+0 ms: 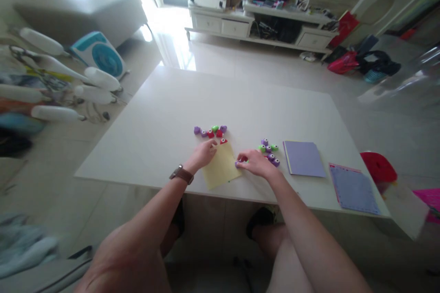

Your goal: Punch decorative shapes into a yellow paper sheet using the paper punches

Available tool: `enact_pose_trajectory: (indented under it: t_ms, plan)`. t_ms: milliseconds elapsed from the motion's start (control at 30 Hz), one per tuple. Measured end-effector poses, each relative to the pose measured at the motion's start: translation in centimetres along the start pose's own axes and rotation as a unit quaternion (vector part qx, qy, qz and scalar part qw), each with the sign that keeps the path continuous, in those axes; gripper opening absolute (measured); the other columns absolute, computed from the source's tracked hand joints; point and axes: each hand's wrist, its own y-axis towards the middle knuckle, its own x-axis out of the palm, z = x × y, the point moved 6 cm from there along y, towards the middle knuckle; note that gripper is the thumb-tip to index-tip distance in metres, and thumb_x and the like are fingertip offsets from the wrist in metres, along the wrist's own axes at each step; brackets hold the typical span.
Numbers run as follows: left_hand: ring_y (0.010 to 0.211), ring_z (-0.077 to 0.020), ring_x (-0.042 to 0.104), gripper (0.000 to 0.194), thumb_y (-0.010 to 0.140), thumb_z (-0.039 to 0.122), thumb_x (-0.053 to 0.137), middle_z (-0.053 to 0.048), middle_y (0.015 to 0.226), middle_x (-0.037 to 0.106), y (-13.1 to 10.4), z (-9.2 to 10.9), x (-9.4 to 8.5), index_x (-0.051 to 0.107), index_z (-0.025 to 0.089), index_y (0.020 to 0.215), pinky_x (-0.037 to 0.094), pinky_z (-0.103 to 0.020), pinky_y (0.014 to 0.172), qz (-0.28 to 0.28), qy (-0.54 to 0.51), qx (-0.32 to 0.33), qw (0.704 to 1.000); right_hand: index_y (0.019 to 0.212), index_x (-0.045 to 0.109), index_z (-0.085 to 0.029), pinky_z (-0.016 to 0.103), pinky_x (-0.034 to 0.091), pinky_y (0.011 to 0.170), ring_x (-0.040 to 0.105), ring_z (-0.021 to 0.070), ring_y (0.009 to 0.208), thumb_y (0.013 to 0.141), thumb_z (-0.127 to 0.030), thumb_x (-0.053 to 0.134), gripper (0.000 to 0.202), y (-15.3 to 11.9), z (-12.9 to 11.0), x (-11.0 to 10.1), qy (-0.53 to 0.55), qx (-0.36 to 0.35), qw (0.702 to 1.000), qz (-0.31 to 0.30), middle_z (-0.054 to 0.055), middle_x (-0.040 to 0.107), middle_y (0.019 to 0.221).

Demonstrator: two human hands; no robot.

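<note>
A sheet of yellow paper [223, 167] lies askew on the white table [237, 100] before me. My left hand [205, 152] is over its upper left edge, fingers curved and slightly apart. Just past those fingertips, a red craft punch [223, 141] sits at the top edge of the sheet. By the right edge, my right hand [252, 161] has its fingers closed on a small purple craft punch [237, 164]. Some green shows beneath that hand, partly hidden. More purple, red and green punches [215, 128] are grouped beyond my left hand, and another cluster [268, 149] stands beyond my right hand.
Stacked purple paper [304, 159] lies to the right, and a bluish sheet over a pink one [354, 188] is near the table's right end. A red stool [378, 169] is beyond that edge. On the floor at left stands a blue and white fan [99, 55].
</note>
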Motion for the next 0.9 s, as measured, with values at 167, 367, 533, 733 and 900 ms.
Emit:
enact_pose_trajectory:
  t_ms: [167, 367, 533, 733, 900]
  plan:
    - [0.129, -0.0345, 0.056, 0.033, 0.094, 0.023, 0.056, -0.012, 0.135, 0.066, -2.3, 2.5, -0.7, 0.067, 0.026, 0.125, 0.046, -0.051, 0.107, 0.126, 0.126, 0.083, 0.980, 0.091, 0.078, -0.019, 0.034, 0.045, 0.087, 0.072, 0.0215, 0.091, 0.092, -0.027, 0.072, 0.010, -0.4, -0.1, -0.6, -0.010, 0.009, 1.000, 0.024, 0.007, 0.080, 0.096]
    - [0.126, -0.0323, 0.058, 0.028, 0.092, 0.020, 0.056, -0.009, 0.127, 0.068, -3.1, 4.2, 0.8, 0.067, 0.029, 0.117, 0.047, -0.049, 0.106, 0.110, 0.077, 0.098, 0.986, 0.089, 0.072, -0.022, 0.039, 0.040, 0.093, 0.069, 0.0238, 0.103, 0.096, -0.022, 0.062, 0.012, -1.2, -0.3, -0.9, -0.021, 0.009, 0.994, 0.109, 0.005, 0.077, 0.100]
    - [0.120, -0.0307, 0.061, 0.025, 0.091, 0.017, 0.056, -0.009, 0.123, 0.069, -2.8, 3.9, 1.1, 0.067, 0.028, 0.110, 0.049, -0.048, 0.102, 0.115, 0.026, 0.099, 0.988, 0.095, 0.070, -0.025, 0.042, 0.038, 0.093, 0.067, 0.0270, 0.105, 0.098, -0.021, 0.057, 0.013, -2.0, 0.2, -1.1, -0.032, -0.002, 0.981, 0.193, 0.007, 0.075, 0.102]
    - [0.115, -0.0292, 0.061, 0.022, 0.092, 0.014, 0.055, -0.008, 0.114, 0.069, -4.5, 3.4, 2.1, 0.066, 0.028, 0.105, 0.050, -0.046, 0.101, 0.099, 0.007, 0.071, 0.992, 0.095, 0.071, -0.024, 0.043, 0.038, 0.090, 0.065, 0.0286, 0.104, 0.097, -0.020, 0.057, 0.015, -3.6, 0.3, -0.3, -0.017, 0.035, 0.974, 0.223, 0.008, 0.075, 0.100]
    - [0.114, -0.0279, 0.061, 0.021, 0.092, 0.014, 0.055, -0.009, 0.113, 0.069, -8.1, 5.1, 3.1, 0.066, 0.026, 0.105, 0.050, -0.044, 0.101, 0.102, 0.004, 0.100, 0.990, 0.097, 0.071, -0.024, 0.042, 0.039, 0.091, 0.065, 0.0279, 0.105, 0.096, -0.020, 0.058, 0.014, -7.3, -1.6, 1.1, -0.007, 0.033, 0.967, 0.251, 0.007, 0.074, 0.101]
